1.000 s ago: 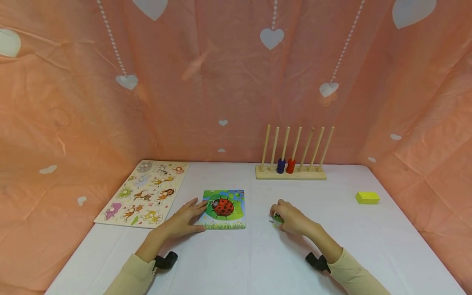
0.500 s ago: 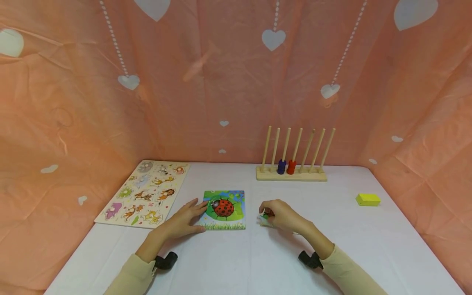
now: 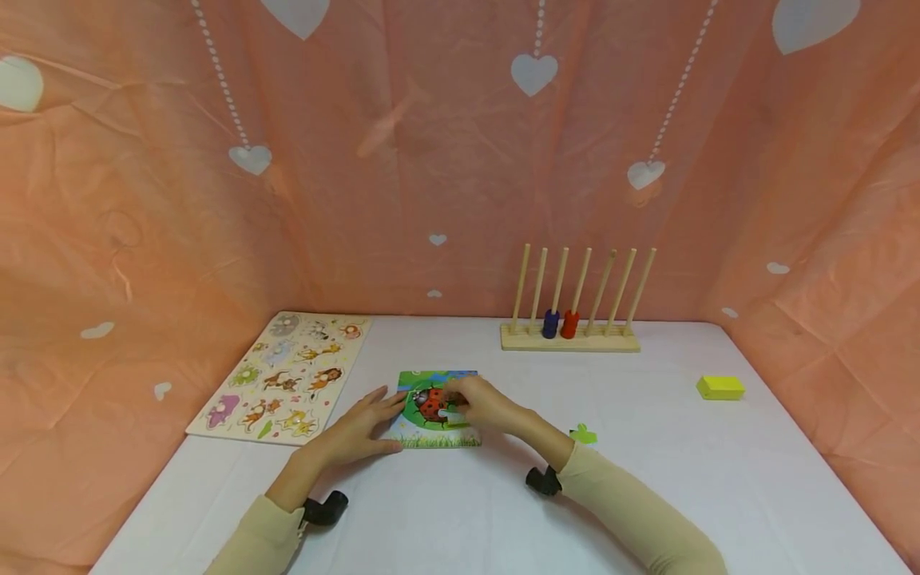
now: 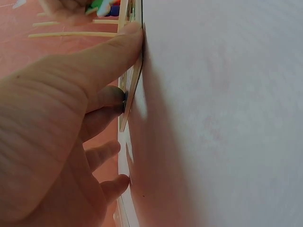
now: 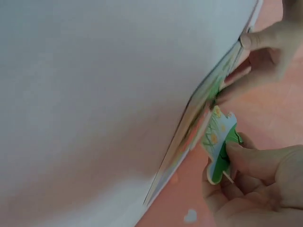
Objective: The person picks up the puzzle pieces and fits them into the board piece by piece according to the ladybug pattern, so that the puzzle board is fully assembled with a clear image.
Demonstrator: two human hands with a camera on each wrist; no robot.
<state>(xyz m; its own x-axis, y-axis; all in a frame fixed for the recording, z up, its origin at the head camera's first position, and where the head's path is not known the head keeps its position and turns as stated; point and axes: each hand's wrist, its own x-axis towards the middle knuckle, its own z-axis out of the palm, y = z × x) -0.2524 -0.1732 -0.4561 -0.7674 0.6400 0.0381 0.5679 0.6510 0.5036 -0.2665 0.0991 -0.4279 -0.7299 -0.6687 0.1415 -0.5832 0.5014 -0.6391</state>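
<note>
A square ladybug jigsaw puzzle [image 3: 440, 441] lies at the middle of the table. My left hand [image 3: 358, 431] rests at its left side, fingers spread, with the thumb on the near corner and fingertips at the edge. Over the puzzle's right part, my right hand [image 3: 492, 405] pinches a puzzle piece [image 5: 220, 142] between thumb and fingers. The right wrist view shows that piece tilted, green and pale blue with yellow flowers, close to the board. Part of the ladybug picture is hidden behind the right hand. A loose green puzzle piece [image 3: 584, 434] lies beside the right forearm.
Back left lies a wooden animal peg puzzle [image 3: 287, 399]. A wooden peg rack [image 3: 571, 343] with blue and red beads stands at the back. To the far right is a yellow block [image 3: 721, 388]. Pink heart-patterned cloth surrounds the white table.
My right hand has picked up the puzzle piece and carried it left over the ladybug puzzle, uncovering the loose green piece. The left hand has stayed in place.
</note>
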